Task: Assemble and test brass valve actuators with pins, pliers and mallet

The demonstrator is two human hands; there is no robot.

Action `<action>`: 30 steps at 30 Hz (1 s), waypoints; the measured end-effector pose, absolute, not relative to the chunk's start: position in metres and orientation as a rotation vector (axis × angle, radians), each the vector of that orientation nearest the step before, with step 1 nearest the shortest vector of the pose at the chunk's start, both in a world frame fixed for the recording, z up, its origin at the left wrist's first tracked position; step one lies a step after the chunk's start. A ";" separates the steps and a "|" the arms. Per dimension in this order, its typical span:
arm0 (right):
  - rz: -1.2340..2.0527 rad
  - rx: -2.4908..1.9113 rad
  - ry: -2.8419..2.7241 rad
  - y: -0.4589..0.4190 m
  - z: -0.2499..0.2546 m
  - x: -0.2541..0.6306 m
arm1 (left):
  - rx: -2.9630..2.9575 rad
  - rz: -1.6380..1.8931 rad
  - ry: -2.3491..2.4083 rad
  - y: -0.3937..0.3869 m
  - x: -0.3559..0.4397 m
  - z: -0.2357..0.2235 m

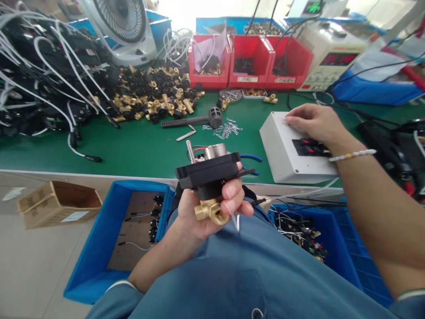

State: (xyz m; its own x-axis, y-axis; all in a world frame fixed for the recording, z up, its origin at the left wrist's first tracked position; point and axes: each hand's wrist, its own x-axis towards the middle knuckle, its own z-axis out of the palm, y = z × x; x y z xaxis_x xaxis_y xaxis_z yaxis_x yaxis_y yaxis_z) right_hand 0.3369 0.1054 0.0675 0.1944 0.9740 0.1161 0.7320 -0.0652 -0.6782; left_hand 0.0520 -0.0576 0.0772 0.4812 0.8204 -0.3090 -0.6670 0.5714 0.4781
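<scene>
My left hand is closed around a motorized brass valve, held above my lap in front of the table edge. It has a black plastic housing with a silver motor and a metal post on top, and a brass body with round ports below. Red and blue wires show behind it, and a white cable hangs by my fingers. On top of a light grey box with a black terminal panel rests my right hand. Its fingers are bent and touch the lid near the far edge, with nothing held in them.
Brass and black valve parts lie piled behind a dark grey stick tool and small wire clips. Red bins, a power supply and a fan stand behind. Blue crates flank my lap.
</scene>
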 end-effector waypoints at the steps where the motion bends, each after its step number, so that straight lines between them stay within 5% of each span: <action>1: 0.477 -1.884 -1.580 0.105 0.069 0.335 | 0.306 0.918 0.527 -0.057 0.052 0.077; 30: 0.415 -1.910 -1.533 0.100 0.075 0.326 | 0.258 0.922 0.363 -0.058 0.053 0.071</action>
